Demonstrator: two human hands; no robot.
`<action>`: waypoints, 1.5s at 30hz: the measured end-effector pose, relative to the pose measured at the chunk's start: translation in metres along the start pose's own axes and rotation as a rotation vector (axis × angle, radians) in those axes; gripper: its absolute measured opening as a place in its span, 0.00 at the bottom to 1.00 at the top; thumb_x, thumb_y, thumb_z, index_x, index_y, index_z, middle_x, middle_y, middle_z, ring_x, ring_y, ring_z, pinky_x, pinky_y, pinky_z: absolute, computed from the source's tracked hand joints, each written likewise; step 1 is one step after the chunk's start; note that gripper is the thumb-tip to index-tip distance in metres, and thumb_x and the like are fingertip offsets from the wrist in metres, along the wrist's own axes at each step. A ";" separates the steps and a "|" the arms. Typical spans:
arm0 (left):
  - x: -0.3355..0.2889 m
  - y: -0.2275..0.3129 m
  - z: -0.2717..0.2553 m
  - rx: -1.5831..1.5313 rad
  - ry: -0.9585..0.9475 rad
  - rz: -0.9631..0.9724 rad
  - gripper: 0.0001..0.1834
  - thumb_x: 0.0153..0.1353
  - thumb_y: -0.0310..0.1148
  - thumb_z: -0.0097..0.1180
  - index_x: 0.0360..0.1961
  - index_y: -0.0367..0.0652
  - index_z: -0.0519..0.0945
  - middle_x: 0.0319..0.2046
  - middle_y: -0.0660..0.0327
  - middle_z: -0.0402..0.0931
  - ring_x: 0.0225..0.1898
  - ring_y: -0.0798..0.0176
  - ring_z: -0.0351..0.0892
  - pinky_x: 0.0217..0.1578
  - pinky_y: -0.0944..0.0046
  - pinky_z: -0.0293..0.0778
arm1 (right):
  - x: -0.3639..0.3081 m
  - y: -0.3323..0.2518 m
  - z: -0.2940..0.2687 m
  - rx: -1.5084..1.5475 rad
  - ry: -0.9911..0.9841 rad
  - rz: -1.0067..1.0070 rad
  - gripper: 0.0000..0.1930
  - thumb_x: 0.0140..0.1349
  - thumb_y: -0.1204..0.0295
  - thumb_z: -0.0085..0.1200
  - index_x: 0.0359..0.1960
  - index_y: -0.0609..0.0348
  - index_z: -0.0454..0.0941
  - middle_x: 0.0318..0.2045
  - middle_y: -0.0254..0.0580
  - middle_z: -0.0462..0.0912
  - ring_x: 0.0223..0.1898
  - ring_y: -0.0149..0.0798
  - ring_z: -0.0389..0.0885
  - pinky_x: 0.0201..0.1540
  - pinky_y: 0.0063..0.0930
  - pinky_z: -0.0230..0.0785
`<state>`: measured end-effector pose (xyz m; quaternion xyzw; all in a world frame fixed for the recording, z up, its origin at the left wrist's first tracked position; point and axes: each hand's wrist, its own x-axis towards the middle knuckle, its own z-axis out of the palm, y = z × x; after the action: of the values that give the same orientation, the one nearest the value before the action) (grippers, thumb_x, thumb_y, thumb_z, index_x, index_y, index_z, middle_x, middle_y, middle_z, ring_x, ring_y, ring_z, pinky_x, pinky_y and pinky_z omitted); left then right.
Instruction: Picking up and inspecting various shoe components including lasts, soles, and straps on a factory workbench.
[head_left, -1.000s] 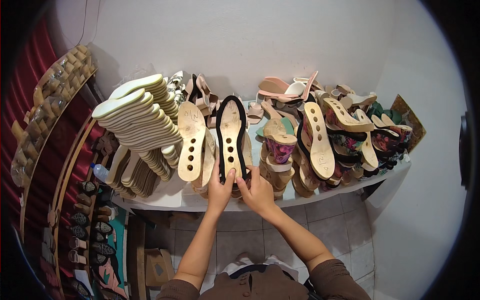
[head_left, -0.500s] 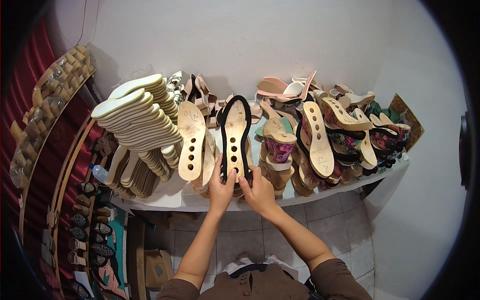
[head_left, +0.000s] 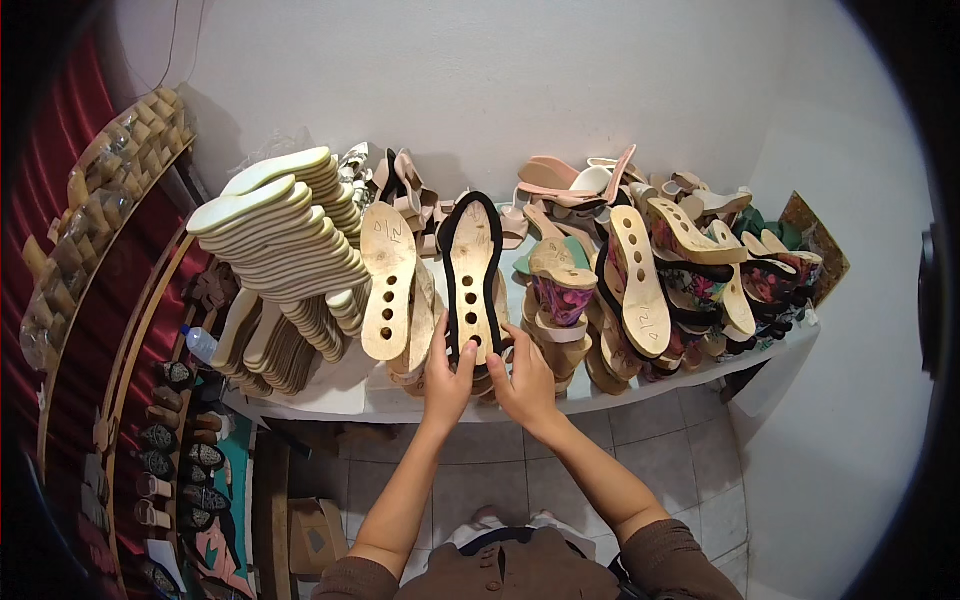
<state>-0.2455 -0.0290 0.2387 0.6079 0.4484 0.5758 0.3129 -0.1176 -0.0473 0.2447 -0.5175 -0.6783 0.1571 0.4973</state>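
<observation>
A wooden shoe sole (head_left: 473, 240) with a black padded rim and a row of round holes stands before me, toe end pointing away. My left hand (head_left: 446, 382) grips its near end, thumb on the wood beside the lowest hole and fingers round the left edge. My right hand (head_left: 524, 382) is closed at the right edge of the same end, its thumb near the rim. What lies under the near end is mostly hidden. Left of it stands a bare wooden sole (head_left: 388, 280) with similar holes. To the right is a wedge sole (head_left: 560, 290) with a purple floral side.
A tall stack of cream soles (head_left: 280, 235) fills the table's left. More wooden soles (head_left: 640, 285) and floral wedges (head_left: 695, 285) crowd the right of the white-covered table (head_left: 420, 405). Shoe racks (head_left: 165, 440) line the left side; a cardboard box (head_left: 318, 535) sits on the floor.
The right thumb has shifted outward toward the sole's right edge and the right hand has dropped slightly. The left hand keeps its hold. The whole view has moved a little.
</observation>
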 end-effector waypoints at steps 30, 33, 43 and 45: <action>-0.119 -0.061 0.007 0.251 -0.148 0.360 0.16 0.53 0.27 0.49 0.45 0.36 0.69 0.44 0.46 0.68 0.45 0.45 0.69 0.48 0.52 0.64 | -0.087 0.038 0.023 0.037 0.237 0.098 0.19 0.60 0.67 0.47 0.51 0.62 0.64 0.45 0.53 0.67 0.41 0.50 0.71 0.42 0.36 0.66; -0.120 -0.051 0.031 0.153 -0.242 0.371 0.15 0.52 0.26 0.49 0.42 0.37 0.72 0.40 0.49 0.71 0.39 0.48 0.73 0.40 0.55 0.69 | -0.107 0.048 0.007 0.034 0.252 0.135 0.17 0.61 0.69 0.43 0.50 0.64 0.65 0.43 0.52 0.68 0.38 0.45 0.72 0.40 0.32 0.67; -0.085 0.009 0.128 0.011 -0.285 0.411 0.08 0.50 0.25 0.51 0.33 0.38 0.74 0.35 0.53 0.74 0.35 0.50 0.74 0.38 0.57 0.70 | -0.072 0.062 -0.110 0.047 0.127 0.108 0.11 0.61 0.72 0.40 0.32 0.65 0.75 0.28 0.49 0.76 0.29 0.47 0.76 0.33 0.32 0.68; -0.077 0.016 0.150 0.038 -0.270 0.393 0.06 0.50 0.25 0.52 0.31 0.38 0.74 0.33 0.54 0.75 0.34 0.52 0.75 0.36 0.58 0.70 | -0.061 0.073 -0.134 0.032 0.050 0.105 0.10 0.61 0.73 0.41 0.31 0.65 0.74 0.26 0.49 0.76 0.28 0.47 0.76 0.31 0.33 0.67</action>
<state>-0.0908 -0.0851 0.1996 0.7607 0.2863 0.5305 0.2407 0.0320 -0.1102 0.2213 -0.5481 -0.6350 0.1810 0.5135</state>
